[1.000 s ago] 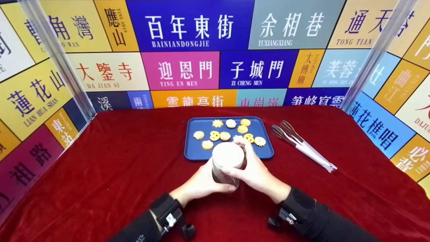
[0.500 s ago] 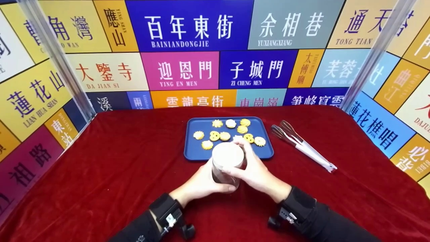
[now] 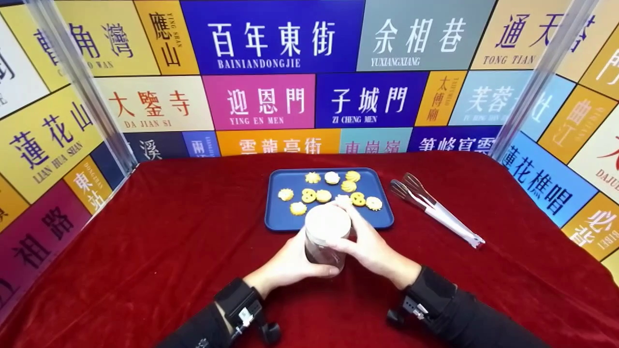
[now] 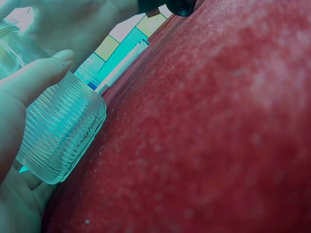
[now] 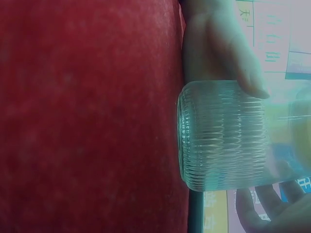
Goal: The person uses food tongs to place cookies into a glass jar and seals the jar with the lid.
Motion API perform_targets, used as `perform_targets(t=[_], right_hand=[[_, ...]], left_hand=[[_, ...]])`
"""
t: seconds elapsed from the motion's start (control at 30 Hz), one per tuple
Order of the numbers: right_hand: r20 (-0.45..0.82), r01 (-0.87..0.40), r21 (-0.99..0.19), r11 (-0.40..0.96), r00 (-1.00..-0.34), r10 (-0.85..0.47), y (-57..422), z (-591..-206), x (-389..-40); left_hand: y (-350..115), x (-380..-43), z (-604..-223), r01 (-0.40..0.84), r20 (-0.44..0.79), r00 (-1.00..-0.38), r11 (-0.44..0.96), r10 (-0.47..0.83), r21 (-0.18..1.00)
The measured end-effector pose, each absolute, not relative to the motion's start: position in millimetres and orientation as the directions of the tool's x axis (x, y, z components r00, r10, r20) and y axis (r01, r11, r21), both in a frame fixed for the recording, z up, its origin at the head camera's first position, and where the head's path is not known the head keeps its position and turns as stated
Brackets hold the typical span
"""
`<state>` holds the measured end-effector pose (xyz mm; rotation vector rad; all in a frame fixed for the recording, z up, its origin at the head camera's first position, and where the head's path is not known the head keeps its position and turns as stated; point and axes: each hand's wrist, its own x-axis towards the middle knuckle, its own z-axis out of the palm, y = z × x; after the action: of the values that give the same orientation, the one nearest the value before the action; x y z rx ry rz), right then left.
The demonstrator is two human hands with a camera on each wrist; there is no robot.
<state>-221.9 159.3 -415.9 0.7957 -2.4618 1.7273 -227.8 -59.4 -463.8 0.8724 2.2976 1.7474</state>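
Note:
A clear ribbed glass jar [image 4: 68,126] with a round white lid [image 3: 328,222] stands upright on the red cloth, in front of the tray. My left hand [image 3: 285,266] grips the jar's body low down, its thumb wrapped across the near side. Higher up, my right hand [image 3: 371,246] holds the lid's rim between thumb and fingers. In the right wrist view the ribbed glass [image 5: 218,141] looks to hold nothing in its lower part. Most of the left fingers are hidden behind the jar in the head view.
Just beyond the jar lies a blue tray [image 3: 280,220] with several cookies [image 3: 298,208] spread over it. Metal tongs [image 3: 437,210] rest on the red cloth [image 3: 193,232] to the tray's right. Printed sign panels [image 3: 271,38] wall in the back and sides.
My right hand has shifted slightly to the right, its thumb sliding along the lid's near rim. The left hand, jar, tray and tongs look unmoved.

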Motion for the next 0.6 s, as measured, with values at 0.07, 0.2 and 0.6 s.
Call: perform_targets(t=[0.07, 0.2, 0.6], right_hand=[[0.326, -0.439, -0.867, 0.235, -0.857, -0.400, 158.9, -416.1, -222.3], [0.365, -0.477, -0.853, 0.210, -0.835, -0.412, 158.2, -417.4, -222.6], [0.349, -0.436, -0.850, 0.296, -0.887, -0.302, 151.3, -416.6, -215.7]], left_hand=[[-59.4, -227.7, -463.7, 0.366, 0.237, -0.826, 0.167, 0.512, 0.916], [-59.3, -227.4, -463.3, 0.362, 0.234, -0.826, 0.165, 0.513, 0.917], [-59.2, -227.4, -463.4, 0.356, 0.228, -0.827, 0.165, 0.514, 0.920]])
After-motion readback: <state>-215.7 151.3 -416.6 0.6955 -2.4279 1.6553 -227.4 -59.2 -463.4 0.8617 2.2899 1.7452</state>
